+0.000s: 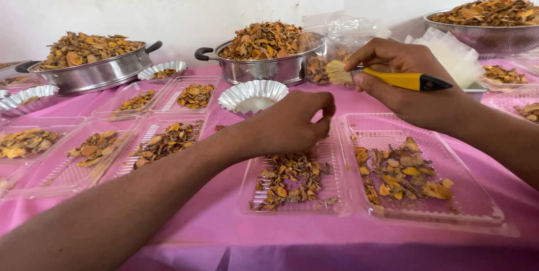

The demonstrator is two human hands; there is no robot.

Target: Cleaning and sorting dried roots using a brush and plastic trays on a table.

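The left hand (292,122) enters from the lower left, forearm running diagonally up and to the right. It hovers palm down over the left clear tray (337,192), with the fingers curled inward and the fingertips bunched together; whether they pinch a chip cannot be told. Dried orange-brown chips (289,181) lie directly below these fingers.

The right hand (404,88) enters from the right edge, wrist bent, fingers clenched around the brush (393,77). The brush's long axis runs nearly horizontal. Its pale bristles project left of the fingers toward the steel pot (264,69), and its yellow handle with black tip projects right of them. Below the right hand's fingers sits the right clear tray (477,203), holding scattered chips.
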